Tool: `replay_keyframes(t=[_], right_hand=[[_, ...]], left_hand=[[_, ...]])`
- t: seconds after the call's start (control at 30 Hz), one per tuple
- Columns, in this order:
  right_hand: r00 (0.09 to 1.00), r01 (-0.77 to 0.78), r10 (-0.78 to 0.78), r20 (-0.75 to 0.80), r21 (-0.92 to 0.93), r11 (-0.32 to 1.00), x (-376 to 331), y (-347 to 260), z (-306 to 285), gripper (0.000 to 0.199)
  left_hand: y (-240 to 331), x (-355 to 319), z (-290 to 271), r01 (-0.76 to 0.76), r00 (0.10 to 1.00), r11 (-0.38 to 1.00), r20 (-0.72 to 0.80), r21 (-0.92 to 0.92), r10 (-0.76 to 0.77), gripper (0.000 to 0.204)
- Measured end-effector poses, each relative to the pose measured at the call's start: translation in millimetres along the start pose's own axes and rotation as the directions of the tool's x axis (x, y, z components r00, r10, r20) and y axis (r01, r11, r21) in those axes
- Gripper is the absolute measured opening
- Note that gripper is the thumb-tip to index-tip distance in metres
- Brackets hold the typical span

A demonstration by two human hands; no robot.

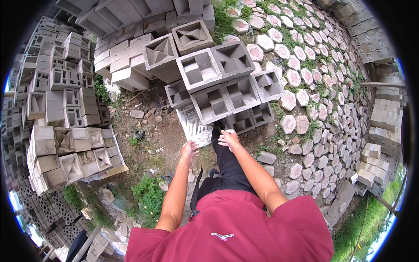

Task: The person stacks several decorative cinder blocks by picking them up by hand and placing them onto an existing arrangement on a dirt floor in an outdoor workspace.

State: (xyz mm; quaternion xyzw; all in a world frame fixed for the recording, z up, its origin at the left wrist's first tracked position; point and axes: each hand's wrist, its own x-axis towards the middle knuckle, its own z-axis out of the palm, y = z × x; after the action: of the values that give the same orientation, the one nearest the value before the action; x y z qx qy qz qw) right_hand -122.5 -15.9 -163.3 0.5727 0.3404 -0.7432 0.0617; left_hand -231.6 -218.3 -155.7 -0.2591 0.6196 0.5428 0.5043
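Seemingly at the reaching stage, the left hand and right hand hang empty and unclenched just short of the stacked concrete blocks ahead, where gripping would call for reaching farther

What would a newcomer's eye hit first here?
Probably the stack of grey blocks with angular hollows, just above the picture's centre, and the field of pinkish hexagonal pavers spread over grass and soil to the right. Next, the bright maroon shirt filling the lower middle. Between shirt and stack, the left hand and right hand hover, apparently holding nothing.
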Motion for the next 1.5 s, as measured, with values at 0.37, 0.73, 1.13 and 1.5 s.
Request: replay_keyframes(t=[0.37, 0.73, 1.13, 1.5], right_hand=[[0.919, -0.242, 0.289, -0.269, 0.195, 0.951, 149.3, -41.5, 34.1, 0.059], [0.936, -0.094, 0.214, -0.281, 0.384, 0.919, 179.2, -20.3, 45.5, 0.067], [0.956, 0.063, 0.031, -0.292, 0.306, 0.95, 72.0, 0.6, 29.5, 0.057], [0.942, 0.155, -0.209, -0.263, -0.212, 0.965, -208.4, -99.3, -13.4, 0.046]], left_hand=[[78.9, 175.9, 67.3, -0.013, 0.953, 0.944, -0.282, 0.33, 0.112, 0.064], [74.2, 213.5, 71.9, -0.137, 0.963, 0.919, -0.168, 0.371, 0.212, 0.066], [38.2, 118.4, 46.1, -0.089, 0.98, 0.899, -0.121, 0.429, 0.155, 0.062], [153.2, -21.9, 25.2, -0.074, 0.768, 0.977, 0.636, 0.198, -0.071, 0.074]])
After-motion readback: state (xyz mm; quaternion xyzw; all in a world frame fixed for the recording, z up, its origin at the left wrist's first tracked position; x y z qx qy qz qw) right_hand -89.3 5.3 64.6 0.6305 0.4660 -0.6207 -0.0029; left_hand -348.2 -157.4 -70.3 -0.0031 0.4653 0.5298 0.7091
